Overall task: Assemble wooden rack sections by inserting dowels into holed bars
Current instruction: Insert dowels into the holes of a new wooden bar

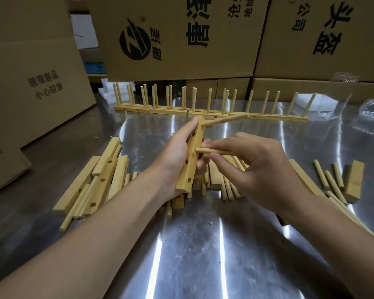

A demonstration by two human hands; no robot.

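My left hand (175, 156) grips a holed wooden bar (190, 162) held almost upright above the metal table. One dowel (225, 120) sticks out of the bar's top hole toward the right. My right hand (253, 165) pinches a second dowel (209, 151) whose left tip sits at a hole in the middle of the bar. Lower holes in the bar are open. Several finished rack sections (203, 104) with upright dowels stand in a row at the back of the table.
Loose holed bars (99, 180) and dowels lie at the left; more dowels (330, 180) and a block (354, 182) lie at the right. Cardboard boxes (181, 35) wall in the back and left. Clear plastic wrap (371, 111) sits at the far right on the table (203, 255).
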